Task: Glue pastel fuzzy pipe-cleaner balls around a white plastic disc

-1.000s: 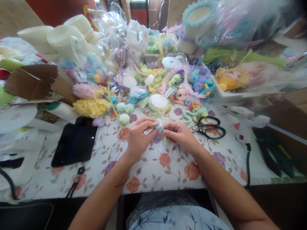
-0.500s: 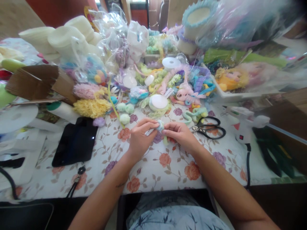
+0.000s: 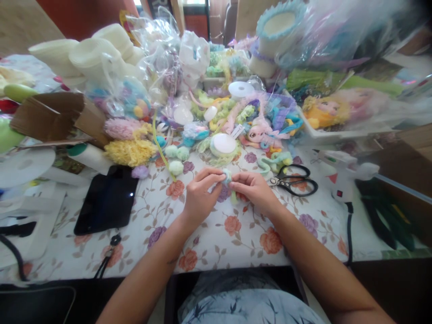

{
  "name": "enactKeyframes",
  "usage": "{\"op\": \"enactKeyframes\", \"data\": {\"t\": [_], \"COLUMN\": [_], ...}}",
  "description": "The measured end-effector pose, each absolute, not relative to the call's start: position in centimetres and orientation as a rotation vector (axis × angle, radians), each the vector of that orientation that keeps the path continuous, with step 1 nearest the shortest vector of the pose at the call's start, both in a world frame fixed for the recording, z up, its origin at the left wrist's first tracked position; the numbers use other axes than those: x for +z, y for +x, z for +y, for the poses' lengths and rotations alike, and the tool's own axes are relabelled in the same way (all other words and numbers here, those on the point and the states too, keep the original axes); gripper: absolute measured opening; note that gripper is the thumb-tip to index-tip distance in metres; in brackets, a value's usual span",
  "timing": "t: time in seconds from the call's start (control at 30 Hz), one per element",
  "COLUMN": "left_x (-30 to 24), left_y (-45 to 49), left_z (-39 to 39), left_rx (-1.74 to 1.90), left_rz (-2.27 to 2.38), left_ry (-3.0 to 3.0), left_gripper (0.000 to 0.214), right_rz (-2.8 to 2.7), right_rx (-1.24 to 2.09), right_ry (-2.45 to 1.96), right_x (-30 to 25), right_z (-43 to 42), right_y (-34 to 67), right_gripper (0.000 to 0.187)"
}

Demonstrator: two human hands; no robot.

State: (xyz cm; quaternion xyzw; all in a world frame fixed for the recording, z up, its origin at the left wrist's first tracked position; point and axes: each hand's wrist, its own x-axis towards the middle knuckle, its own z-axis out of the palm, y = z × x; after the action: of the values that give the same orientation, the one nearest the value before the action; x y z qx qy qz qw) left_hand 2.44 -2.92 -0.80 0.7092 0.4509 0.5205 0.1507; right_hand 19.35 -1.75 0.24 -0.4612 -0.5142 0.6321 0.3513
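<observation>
Between my two hands is a small, fuzzy, pale blue-green piece (image 3: 227, 176), partly covered by my fingertips. A pale green tail hangs below it. My left hand (image 3: 205, 189) pinches the piece from the left, thumb and fingers closed. From the other side my right hand (image 3: 250, 186) pinches its edge, the fingers curled. Both hands are just above the flowered tablecloth (image 3: 216, 243). Black-handled scissors (image 3: 295, 180) lie right of my right hand. Beyond my hands sits a white round disc (image 3: 223, 144) on pale green yarn.
A black phone (image 3: 107, 200) lies at left, near a cardboard box (image 3: 50, 117) and yellow fluffy yarn (image 3: 130, 152). Pale green pompoms (image 3: 176, 168) sit ahead. A white glue gun (image 3: 347, 164) with a cord stands right, beside a white tray (image 3: 340, 133) of dolls.
Both hands keep their pinch on the fuzzy piece. My left fingers have shifted very slightly right; the piece looks a little turned.
</observation>
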Motion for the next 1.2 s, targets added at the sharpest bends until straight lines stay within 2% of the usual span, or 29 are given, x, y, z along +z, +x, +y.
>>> {"op": "enactKeyframes", "data": {"t": [0.13,0.43,0.73,1.2], "left_x": [-0.89,-1.36,-1.46,-1.65], "left_y": [2.38,2.45,2.23,2.01], "left_z": [-3.02,-2.97,-2.35,-2.32], "left_rx": [1.447,1.406,1.369,1.392], "left_rz": [1.274,1.247,1.090,1.198], "left_ry": [2.038,1.684,1.219,1.435], "left_gripper": [0.015,0.004,0.015,0.012], "right_rz": [-1.380,-1.452,-1.413,-1.478], "right_rx": [1.591,1.514,1.532,1.520], "right_ry": [-1.210,-1.188,-1.184,-1.169], "right_x": [0.17,0.11,0.34,0.30], "right_z": [-1.72,-1.74,-1.75,-1.81], "right_y": [19.32,19.15,19.07,19.11], "right_gripper": [0.021,0.022,0.019,0.019]}}
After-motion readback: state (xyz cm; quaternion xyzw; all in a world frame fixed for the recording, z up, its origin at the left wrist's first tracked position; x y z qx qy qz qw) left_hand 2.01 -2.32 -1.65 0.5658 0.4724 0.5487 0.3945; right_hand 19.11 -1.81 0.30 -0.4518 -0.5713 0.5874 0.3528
